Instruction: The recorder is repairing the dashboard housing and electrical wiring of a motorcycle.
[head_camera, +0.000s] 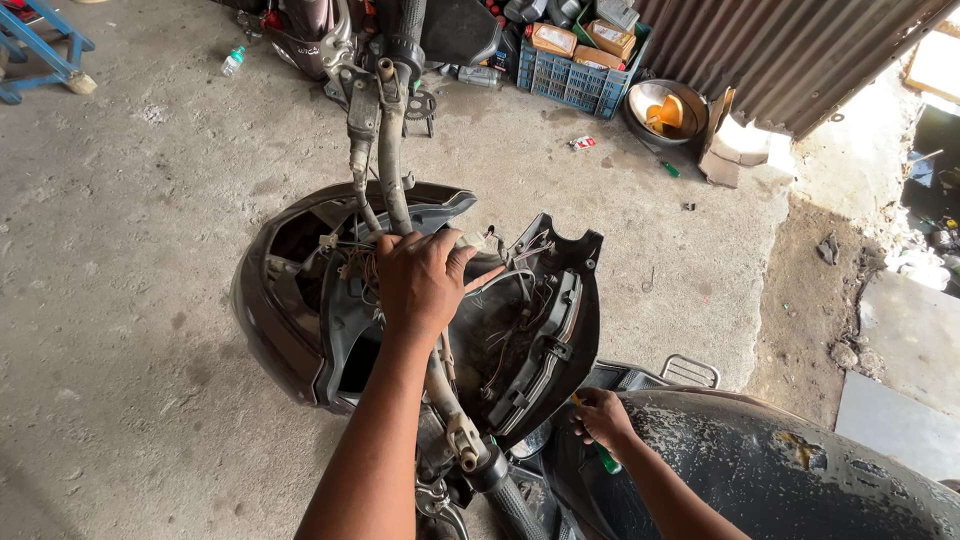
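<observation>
I look down on a scooter's bare handlebar (392, 150) with its headlight cowl opened up. The brown front cowl half (275, 300) hangs left and the black rear cover (545, 330) leans right, with loose wires (515, 300) between them. My left hand (420, 280) rests on the middle of the bar, fingers around a small white wire connector (470, 241). Lower right, my right hand (603, 417) grips a green-handled screwdriver (606, 459) beside the rear cover's lower edge. The black hand grip (515, 505) points toward me.
A dusty black scooter body panel (790, 470) fills the lower right. At the back stand a blue crate of boxes (580, 75), a metal bowl (665, 105), a torn cardboard box (735, 150), a plastic bottle (232, 62) and a blue stand (40, 50). The floor is bare concrete.
</observation>
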